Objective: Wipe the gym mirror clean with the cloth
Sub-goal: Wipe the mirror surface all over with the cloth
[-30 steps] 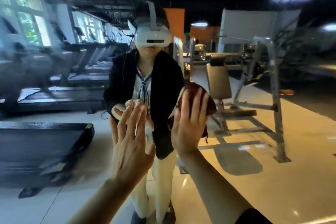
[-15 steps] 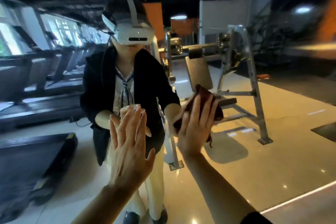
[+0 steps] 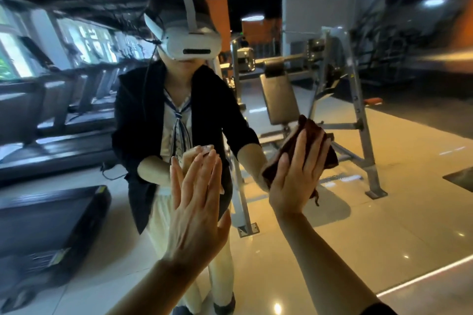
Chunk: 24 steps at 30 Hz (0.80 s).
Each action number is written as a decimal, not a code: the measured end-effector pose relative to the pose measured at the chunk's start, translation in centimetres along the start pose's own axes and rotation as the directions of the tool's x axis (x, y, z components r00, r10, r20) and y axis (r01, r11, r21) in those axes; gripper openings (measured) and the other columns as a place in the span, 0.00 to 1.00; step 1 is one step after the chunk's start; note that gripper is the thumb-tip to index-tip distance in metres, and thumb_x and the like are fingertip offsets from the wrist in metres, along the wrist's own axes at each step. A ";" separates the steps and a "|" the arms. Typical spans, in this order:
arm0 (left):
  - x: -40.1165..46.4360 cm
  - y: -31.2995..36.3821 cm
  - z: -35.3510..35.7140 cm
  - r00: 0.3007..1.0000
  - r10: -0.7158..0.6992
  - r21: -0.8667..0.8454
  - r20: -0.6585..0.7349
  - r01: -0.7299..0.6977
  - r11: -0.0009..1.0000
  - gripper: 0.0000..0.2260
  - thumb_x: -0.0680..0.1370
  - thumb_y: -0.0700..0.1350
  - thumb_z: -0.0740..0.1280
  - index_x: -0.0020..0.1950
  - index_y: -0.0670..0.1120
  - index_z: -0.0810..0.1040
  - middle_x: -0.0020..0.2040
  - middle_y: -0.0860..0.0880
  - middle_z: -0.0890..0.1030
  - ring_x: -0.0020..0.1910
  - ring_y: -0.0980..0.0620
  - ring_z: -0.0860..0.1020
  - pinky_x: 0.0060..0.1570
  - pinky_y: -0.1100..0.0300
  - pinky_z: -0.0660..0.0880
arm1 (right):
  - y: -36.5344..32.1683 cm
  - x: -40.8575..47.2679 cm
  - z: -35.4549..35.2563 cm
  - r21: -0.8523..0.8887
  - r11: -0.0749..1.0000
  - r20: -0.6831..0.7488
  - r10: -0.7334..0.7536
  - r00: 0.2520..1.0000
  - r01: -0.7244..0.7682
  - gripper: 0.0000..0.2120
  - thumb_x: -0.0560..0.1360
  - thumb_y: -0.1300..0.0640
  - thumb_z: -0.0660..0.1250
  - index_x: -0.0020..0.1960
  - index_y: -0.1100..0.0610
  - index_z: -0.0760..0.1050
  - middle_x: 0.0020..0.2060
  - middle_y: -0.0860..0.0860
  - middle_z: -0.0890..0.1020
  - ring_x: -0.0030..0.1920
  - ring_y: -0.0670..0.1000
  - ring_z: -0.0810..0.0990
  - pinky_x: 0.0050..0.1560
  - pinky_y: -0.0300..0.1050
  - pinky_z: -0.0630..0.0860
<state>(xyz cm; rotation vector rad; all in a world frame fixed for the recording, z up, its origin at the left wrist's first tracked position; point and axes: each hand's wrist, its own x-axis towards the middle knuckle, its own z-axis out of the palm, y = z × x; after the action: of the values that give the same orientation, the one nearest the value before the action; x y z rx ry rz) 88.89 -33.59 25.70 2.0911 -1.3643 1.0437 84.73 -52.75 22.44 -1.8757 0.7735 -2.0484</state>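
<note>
The gym mirror (image 3: 384,225) fills the whole head view and reflects me and the room behind. My right hand (image 3: 298,174) presses a dark red-brown cloth (image 3: 311,133) flat against the glass with straight fingers, right of centre. My left hand (image 3: 197,202) lies flat on the mirror with straight fingers, left of the cloth, and holds nothing. Both forearms reach up from the bottom edge. The reflections of the two hands meet them at the glass.
In the reflection stand a person with a white headset (image 3: 190,41), a row of treadmills (image 3: 51,120) at left, a metal weight machine (image 3: 332,100) at right, and a glossy tiled floor (image 3: 396,199).
My right hand has slid the cloth to the right and slightly up across the glass. The left hand has stayed flat on the mirror. The view has swung a little.
</note>
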 end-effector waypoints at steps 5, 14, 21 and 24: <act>1.6 0.8 0.4 0.999 0.034 0.004 -0.041 -0.034 0.999 0.51 0.63 0.41 0.82 0.79 0.40 0.57 0.80 0.44 0.54 0.81 0.49 0.47 0.78 0.42 0.41 | -4.8 3.9 0.5 -0.022 0.925 0.124 -0.373 0.920 0.378 0.23 0.86 0.48 0.46 0.80 0.51 0.55 0.78 0.53 0.55 0.80 0.56 0.50 0.77 0.62 0.56; 3.5 2.7 1.1 0.996 0.092 0.032 -0.003 -0.092 0.995 0.48 0.65 0.44 0.80 0.79 0.42 0.59 0.79 0.40 0.61 0.80 0.43 0.53 0.77 0.37 0.44 | 1.9 4.0 -0.3 0.018 0.999 -0.094 0.047 0.995 -0.045 0.23 0.85 0.52 0.50 0.78 0.59 0.61 0.77 0.63 0.61 0.79 0.64 0.56 0.74 0.68 0.59; 4.5 3.7 1.5 0.990 0.138 0.049 -0.001 -0.137 0.989 0.43 0.66 0.43 0.79 0.77 0.43 0.64 0.78 0.41 0.64 0.79 0.42 0.57 0.77 0.37 0.42 | 2.5 7.8 -0.6 -0.002 0.981 -0.047 -0.192 0.980 0.192 0.23 0.85 0.52 0.50 0.78 0.57 0.63 0.77 0.61 0.62 0.80 0.60 0.54 0.78 0.59 0.55; 4.1 3.4 1.5 0.990 0.138 0.065 0.000 -0.138 0.988 0.40 0.66 0.43 0.79 0.76 0.43 0.68 0.78 0.41 0.65 0.79 0.42 0.57 0.77 0.37 0.43 | 5.3 6.4 -0.1 0.018 1.000 -0.194 0.028 0.981 -0.025 0.22 0.86 0.52 0.50 0.77 0.59 0.63 0.77 0.62 0.64 0.78 0.63 0.59 0.78 0.59 0.57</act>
<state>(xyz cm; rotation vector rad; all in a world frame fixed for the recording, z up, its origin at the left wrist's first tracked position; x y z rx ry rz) 87.27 -38.50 27.85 2.0631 -1.5100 1.1618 82.94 -60.51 24.97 -1.6652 0.8213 -2.2372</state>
